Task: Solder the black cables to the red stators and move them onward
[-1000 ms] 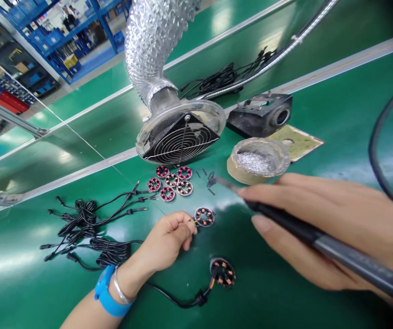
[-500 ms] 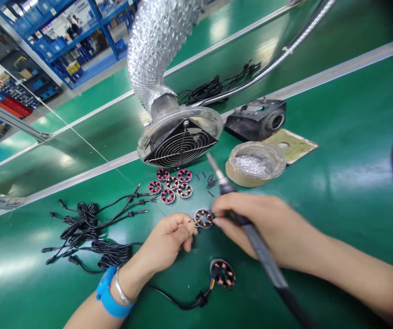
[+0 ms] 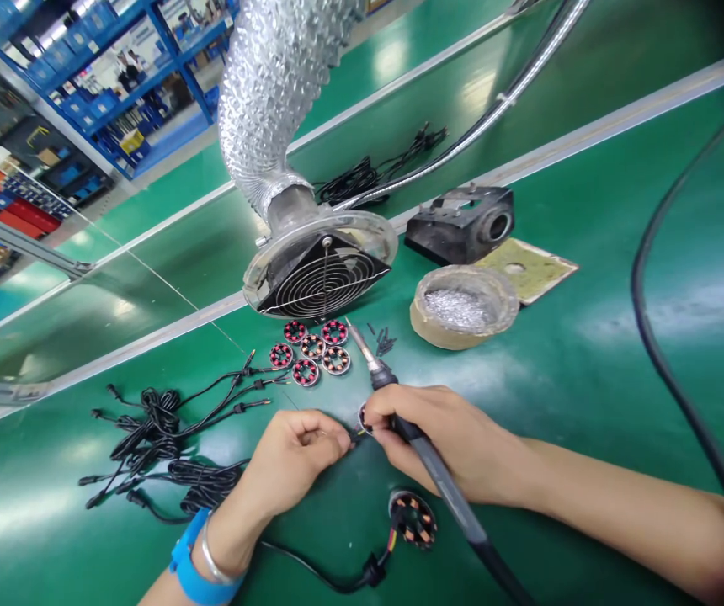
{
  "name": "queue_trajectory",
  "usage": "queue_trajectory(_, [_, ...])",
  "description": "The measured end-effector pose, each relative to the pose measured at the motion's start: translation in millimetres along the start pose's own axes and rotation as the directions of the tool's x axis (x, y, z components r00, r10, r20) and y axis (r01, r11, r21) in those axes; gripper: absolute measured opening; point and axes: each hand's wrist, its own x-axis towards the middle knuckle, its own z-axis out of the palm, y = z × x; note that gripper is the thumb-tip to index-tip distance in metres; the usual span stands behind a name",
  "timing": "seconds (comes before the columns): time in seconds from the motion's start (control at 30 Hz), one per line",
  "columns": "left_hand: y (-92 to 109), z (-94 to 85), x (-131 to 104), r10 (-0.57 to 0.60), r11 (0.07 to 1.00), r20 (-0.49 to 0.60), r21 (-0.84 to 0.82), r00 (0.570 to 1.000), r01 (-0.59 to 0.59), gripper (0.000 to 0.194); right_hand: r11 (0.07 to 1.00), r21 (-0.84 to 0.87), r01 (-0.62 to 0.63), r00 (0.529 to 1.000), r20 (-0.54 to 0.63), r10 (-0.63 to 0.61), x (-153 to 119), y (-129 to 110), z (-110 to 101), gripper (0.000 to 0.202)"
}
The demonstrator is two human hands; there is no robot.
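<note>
My right hand [image 3: 447, 438] holds a soldering iron [image 3: 422, 446], its metal tip pointing up and left toward the small coils. Its thumb and finger are also at a round coil part [image 3: 364, 418], mostly hidden behind them. Just left of that part, my left hand [image 3: 299, 454] pinches thin wires [image 3: 357, 435] at the coil's edge. Below the hands lies another coil part [image 3: 412, 519], joined by coloured wires to a black cable [image 3: 317, 575]. Several ring-shaped coils [image 3: 312, 346] with red or copper windings sit beyond my hands, beside small black tubes [image 3: 385, 341].
A round fume extractor [image 3: 324, 278] hangs from a foil duct [image 3: 274, 101]. To its right are a tub of silvery material [image 3: 463, 307], a black iron stand [image 3: 463, 225] and a yellow-green sponge plate [image 3: 526, 269]. Bundled black cables [image 3: 160, 421] lie left; a cord [image 3: 665, 370] loops at right.
The right hand with the iron has shifted left and now covers most of the coil part. My left hand has moved slightly left and down. The camera view has shifted a little.
</note>
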Motion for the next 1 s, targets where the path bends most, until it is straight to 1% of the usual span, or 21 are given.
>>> queue_trajectory(0.1, [0.0,2.1,0.7,0.041,0.999,-0.021,-0.006,0.999,-0.042,0.024,1.000,0.008,0.021,1.000,0.000,-0.021,-1.4,2.1,1.8,0.018])
queue_trajectory(0.2, [-1.7,3.2,1.1,0.038,0.999,-0.031,0.025,0.999,-0.038,0.025,1.000,0.010,0.028,1.000,0.000,-0.028,-1.9,3.2,2.8,0.017])
queue_trajectory(0.33, [-3.0,3.3,0.6,0.044,0.997,-0.072,0.073,0.996,-0.039,0.028,0.999,-0.025,0.022,1.000,-0.009,-0.022,-1.4,2.8,4.5,0.018])
queue_trajectory(0.47, [-3.6,3.9,-0.7,0.069,0.990,-0.089,0.126,0.994,-0.058,0.027,0.998,-0.057,0.019,0.999,-0.041,-0.021,1.0,1.8,6.8,0.018])
queue_trajectory(0.57, [-4.5,5.2,-2.2,0.148,0.972,-0.107,0.202,0.983,-0.124,0.023,0.998,-0.054,0.028,1.000,-0.012,-0.028,3.5,0.9,7.9,0.022])
queue_trajectory(0.63, [-4.5,7.1,-5.2,0.241,0.935,-0.140,0.298,0.960,-0.191,0.020,0.998,-0.061,0.033,0.999,0.017,-0.032,4.6,0.0,8.4,0.022])
queue_trajectory(0.7, [-3.7,10.5,-11.8,0.333,0.880,-0.162,0.408,0.929,-0.245,0.019,0.996,-0.087,0.028,0.999,0.025,-0.026,4.6,-1.3,9.2,0.019])
queue_trajectory(0.73, [-3.0,12.8,-16.6,0.364,0.854,-0.157,0.451,0.918,-0.261,0.017,0.995,-0.101,0.023,1.000,0.023,-0.021,4.3,-2.1,9.9,0.018])
queue_trajectory(0.8, [-1.3,18.5,-28.1,0.379,0.821,-0.109,0.497,0.919,-0.280,0.016,0.991,-0.132,0.005,1.000,0.008,-0.004,3.0,-3.7,11.6,0.017])
queue_trajectory(0.83, [-0.5,21.2,-33.9,0.372,0.814,-0.076,0.507,0.925,-0.285,0.021,0.989,-0.145,-0.002,1.000,-0.002,0.002,2.3,-4.3,12.4,0.017])
queue_trajectory(0.9, [1.3,24.8,-42.9,0.348,0.798,-0.008,0.528,0.938,-0.291,0.038,0.987,-0.161,-0.008,1.000,-0.020,0.005,1.5,-4.8,13.6,0.017])
queue_trajectory(0.97, [3.6,22.6,-46.7,0.338,0.761,0.068,0.567,0.939,-0.315,0.048,0.985,-0.171,0.006,1.000,-0.010,-0.008,2.3,-4.0,13.3,0.018])
queue_trajectory(1.0, [5.4,18.5,-47.0,0.344,0.734,0.100,0.592,0.934,-0.333,0.050,0.984,-0.179,0.027,1.000,0.002,-0.028,3.3,-3.3,12.5,0.019])
